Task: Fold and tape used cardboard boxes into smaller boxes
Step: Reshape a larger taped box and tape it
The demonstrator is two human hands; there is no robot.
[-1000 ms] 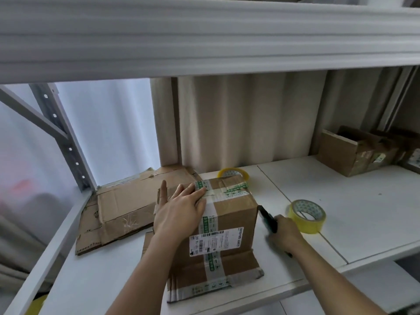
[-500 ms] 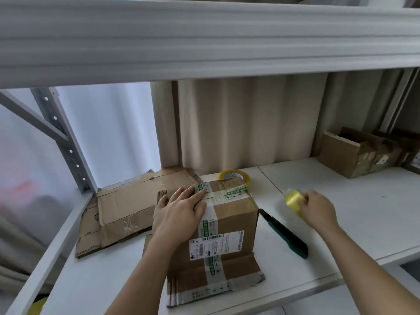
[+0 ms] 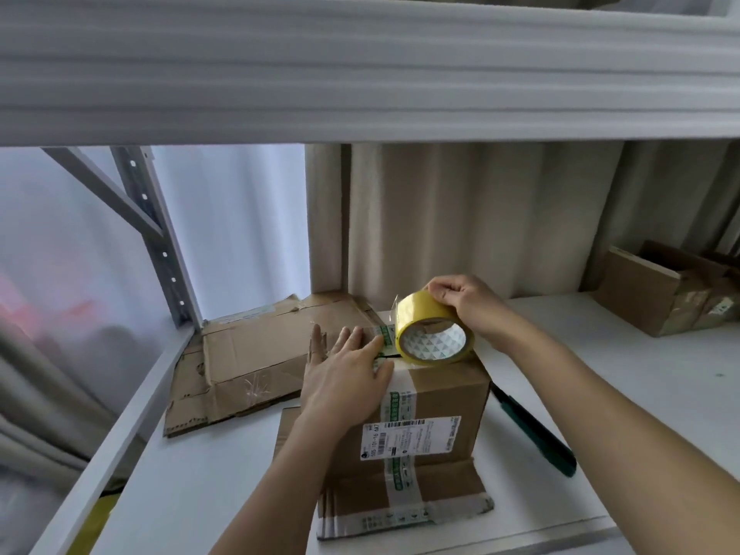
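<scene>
- One closed cardboard box (image 3: 436, 410) stands on the white shelf (image 3: 624, 402), on top of a flattened piece of cardboard (image 3: 404, 502) that sticks out in front of it.
- One more flattened cardboard sheet (image 3: 256, 354) lies to the left of the box, reaching back to the shelf's rear corner.
- One roll of yellow tape (image 3: 432, 334) is in view, tilted on edge and touching the box's top right part.
- One dark green knife-like tool (image 3: 536, 438) lies on the shelf just right of the box.
- A cluster of open cardboard boxes (image 3: 672, 294) sits at the far right; their count is unclear.
- Two hands: the left hand (image 3: 344, 374) lies flat on the box top, its fingers (image 3: 352, 342) straight and slightly spread, pressing beside the roll.
- The right hand (image 3: 464, 302) holds the roll from above, its fingers (image 3: 440, 290) curled over the roll's outer band, thumb side pinching near the loose clear end.
</scene>
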